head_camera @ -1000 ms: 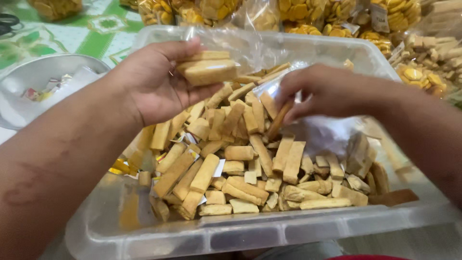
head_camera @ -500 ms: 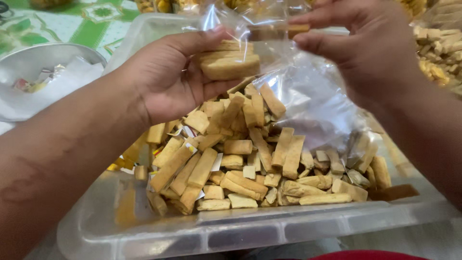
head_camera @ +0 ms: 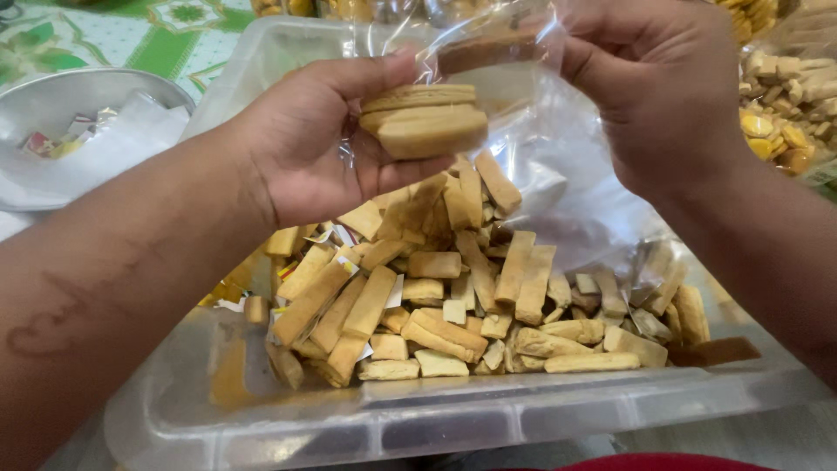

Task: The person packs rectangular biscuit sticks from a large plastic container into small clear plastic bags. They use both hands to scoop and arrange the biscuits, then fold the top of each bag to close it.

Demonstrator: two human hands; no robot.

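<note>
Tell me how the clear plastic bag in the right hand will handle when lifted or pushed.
The clear plastic bag looks thin and crumpled, so probably floppy and light. It hangs slack below the right hand, so it would likely sag rather than hold open. Its glossy film may slip.

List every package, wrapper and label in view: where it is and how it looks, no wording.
Clear plastic bag: held open above the tub by the right hand, crinkled, a biscuit piece inside.
Filled bags: far right, transparent, yellow and tan snacks.
Paper slips: among the biscuit sticks, small, white with colour.
Metal bowl: left, holding white and coloured papers.
</note>
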